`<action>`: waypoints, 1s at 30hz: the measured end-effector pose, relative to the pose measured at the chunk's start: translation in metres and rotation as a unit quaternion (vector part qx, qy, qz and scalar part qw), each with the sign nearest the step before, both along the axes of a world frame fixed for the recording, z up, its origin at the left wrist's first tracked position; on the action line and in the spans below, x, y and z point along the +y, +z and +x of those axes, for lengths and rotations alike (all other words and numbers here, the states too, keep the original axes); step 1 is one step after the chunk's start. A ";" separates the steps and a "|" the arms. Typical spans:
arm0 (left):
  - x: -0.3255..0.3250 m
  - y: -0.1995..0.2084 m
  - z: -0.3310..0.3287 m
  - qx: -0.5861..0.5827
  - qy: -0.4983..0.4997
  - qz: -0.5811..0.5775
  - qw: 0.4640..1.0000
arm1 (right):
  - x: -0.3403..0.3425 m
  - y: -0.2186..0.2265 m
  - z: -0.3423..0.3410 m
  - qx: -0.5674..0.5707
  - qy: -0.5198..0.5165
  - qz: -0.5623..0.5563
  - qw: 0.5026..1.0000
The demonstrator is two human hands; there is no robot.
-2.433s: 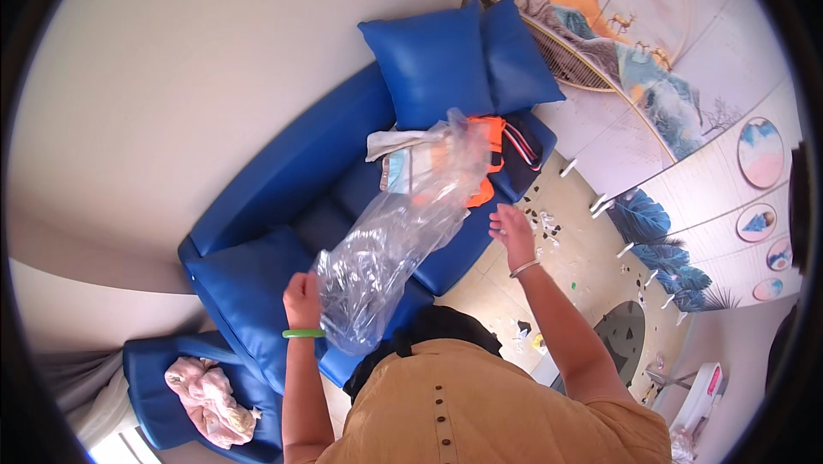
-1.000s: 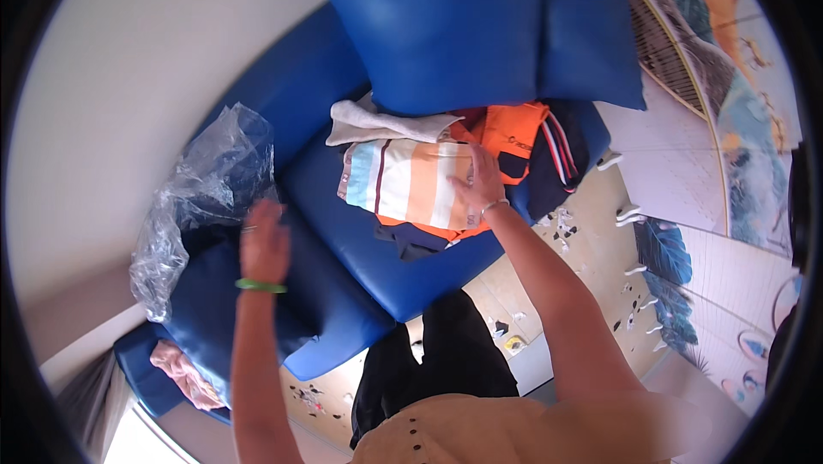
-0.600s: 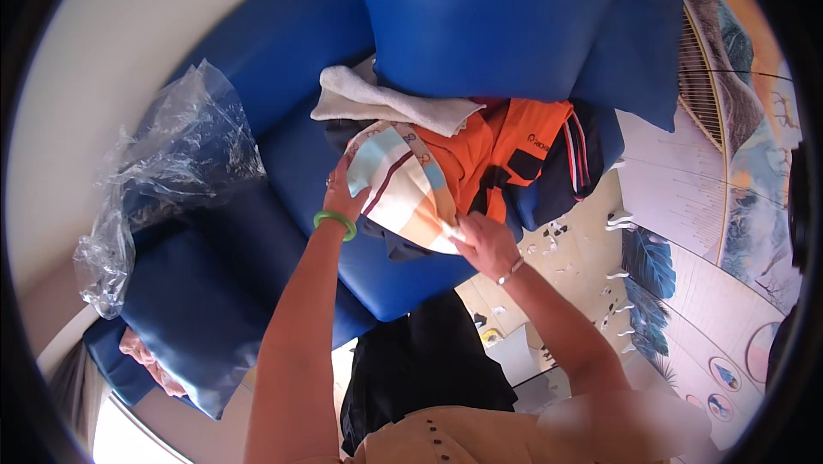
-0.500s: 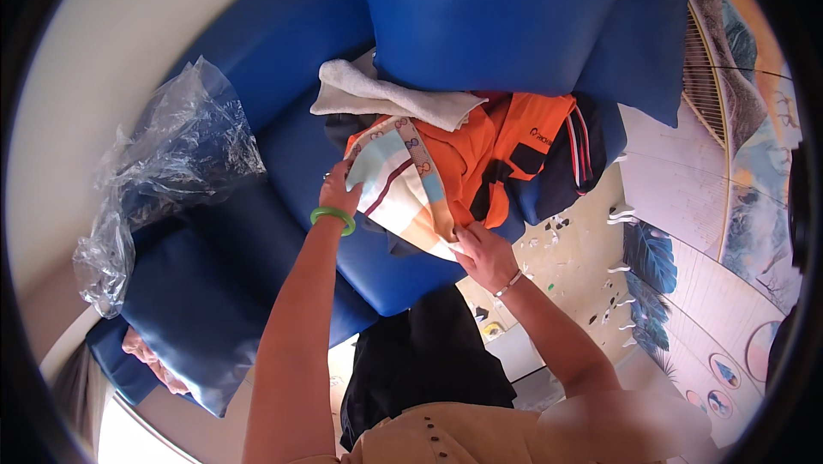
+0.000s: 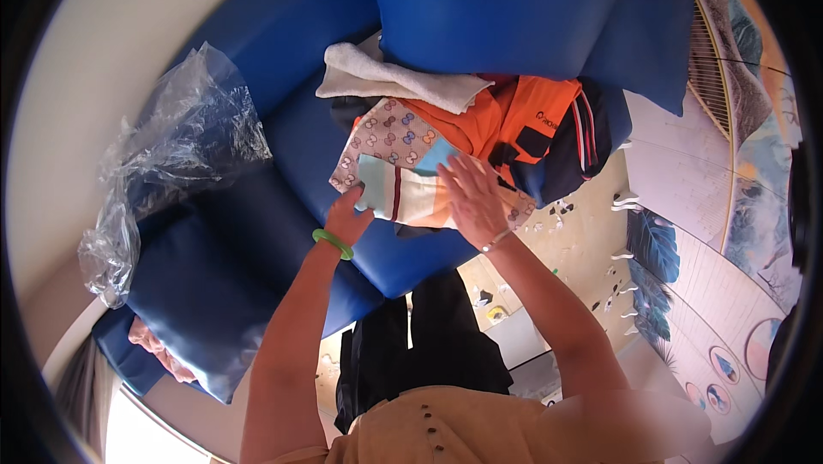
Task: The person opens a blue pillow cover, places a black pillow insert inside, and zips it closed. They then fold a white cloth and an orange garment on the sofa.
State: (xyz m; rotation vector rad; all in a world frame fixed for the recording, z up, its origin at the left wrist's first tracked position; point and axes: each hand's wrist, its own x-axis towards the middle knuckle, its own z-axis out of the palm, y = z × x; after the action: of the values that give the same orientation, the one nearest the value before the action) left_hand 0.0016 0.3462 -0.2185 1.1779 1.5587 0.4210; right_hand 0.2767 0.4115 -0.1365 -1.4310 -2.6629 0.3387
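Striped cloth: on the blue sofa seat, under and between the two hands, with pale blue, maroon, cream and peach bands; a pinkish patterned part shows beyond the bands at the upper left, and another at the right, past the right hand.
Print on the cloth: small looped, bow-like motifs in several colours over the pinkish part.
Marking on the orange garment: a small dark emblem with tiny lettering, next to a black patch.
Left hand: at the lower left edge of the striped cloth, wrist below it and forearm rising from the lower edge of the view; fingers bent at the edge, and whether they are clamped on the fabric I cannot tell.
Right hand: back of the hand up, laid over the right part of the striped cloth, fingers extended and a little apart, pointing up and to the left; the forearm slants in from the lower right.
Wrists: a green bangle on the left, a thin silver bracelet on the right.
Beyond the cloth: a rolled whitish towel next to the orange garment, with a dark garment bearing red and white stripes to its right.
Cushions: a large blue cushion behind the clothes, a darker cushion at the lower left.
Clear plastic sheet: crumpled, well left of both hands, partly over the darker cushion.
Floor: pale, strewn with small scraps.
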 end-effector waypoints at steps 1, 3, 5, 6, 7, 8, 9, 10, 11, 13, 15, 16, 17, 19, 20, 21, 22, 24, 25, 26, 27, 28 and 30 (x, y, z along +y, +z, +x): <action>0.004 0.011 0.003 -0.041 0.016 -0.046 0.998 | 0.000 -0.005 -0.009 0.007 0.015 -0.002 1.000; 0.007 0.056 0.008 -0.070 -0.002 -0.057 0.996 | -0.002 -0.015 -0.026 -0.019 0.023 -0.022 0.999; -0.003 0.074 0.005 -0.051 -0.039 -0.049 0.997 | -0.013 -0.026 -0.034 -0.056 0.031 -0.067 0.996; -0.015 0.071 -0.002 -0.020 -0.069 -0.037 0.997 | -0.023 -0.035 -0.035 -0.081 0.033 -0.103 0.991; -0.022 0.075 -0.005 0.009 -0.097 -0.023 0.995 | -0.031 -0.039 -0.035 -0.109 0.037 -0.139 0.984; -0.030 0.081 -0.010 -0.007 -0.077 -0.048 0.996 | -0.044 -0.038 -0.028 -0.048 0.050 -0.168 0.983; -0.037 0.088 -0.014 -0.012 -0.074 -0.060 0.995 | -0.060 -0.030 -0.021 -0.038 0.051 -0.188 0.980; -0.044 0.093 -0.017 -0.018 -0.071 -0.068 0.995 | -0.077 -0.021 -0.012 -0.028 0.053 -0.206 0.977; -0.052 0.098 -0.019 -0.023 -0.068 -0.076 0.994 | -0.094 -0.010 -0.001 -0.031 0.032 -0.246 0.968; -0.077 0.109 -0.014 -0.127 0.006 -0.131 0.983 | -0.123 -0.010 0.031 -0.046 -0.012 -0.278 0.959; -0.075 0.141 -0.005 -0.189 0.013 -0.157 0.969 | -0.134 0.005 0.065 0.069 -0.069 -0.224 0.970; -0.065 0.159 -0.002 -0.131 -0.030 -0.055 0.989 | -0.127 0.018 0.079 0.113 -0.112 -0.254 0.954; -0.052 0.169 -0.002 -0.121 -0.014 -0.026 0.992 | -0.119 0.029 0.089 0.157 -0.154 -0.283 0.934; -0.012 0.190 -0.004 -0.100 0.021 0.038 0.994 | -0.064 0.104 0.075 0.310 -0.112 -0.093 0.940; 0.011 0.208 -0.002 -0.133 0.053 0.061 0.988 | -0.048 0.131 0.077 0.225 -0.114 -0.046 0.967; 0.037 0.231 0.003 -0.168 0.082 0.083 0.979 | -0.029 0.155 0.077 0.211 -0.117 0.030 0.970; 0.059 0.259 0.010 -0.181 0.087 0.129 0.971 | -0.009 0.182 0.080 0.197 -0.082 0.084 0.973; 0.089 0.315 0.020 -0.204 0.083 0.212 0.952 | 0.017 0.222 0.089 0.201 -0.116 0.146 0.961; 0.099 0.338 0.024 -0.212 0.074 0.252 0.941 | 0.030 0.240 0.093 0.234 -0.136 0.188 0.944; 0.106 0.356 0.025 -0.237 0.065 0.305 0.920 | 0.037 0.273 0.088 0.293 -0.140 0.172 0.930; 0.109 0.372 0.029 -0.265 0.052 0.355 0.895 | 0.042 0.293 0.092 0.325 -0.140 0.214 0.910; 0.107 0.389 0.034 -0.297 0.062 0.372 0.877 | 0.041 0.311 0.093 0.362 -0.161 0.196 0.897; 0.103 0.413 0.032 -0.292 0.039 0.402 0.867 | 0.034 0.337 0.095 0.386 -0.169 0.216 0.881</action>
State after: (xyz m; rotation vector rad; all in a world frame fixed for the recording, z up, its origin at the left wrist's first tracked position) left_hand 0.0334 0.4487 0.1946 1.4064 0.8855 1.4395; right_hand 0.3720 0.4453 0.2009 -1.2286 -1.6803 0.1987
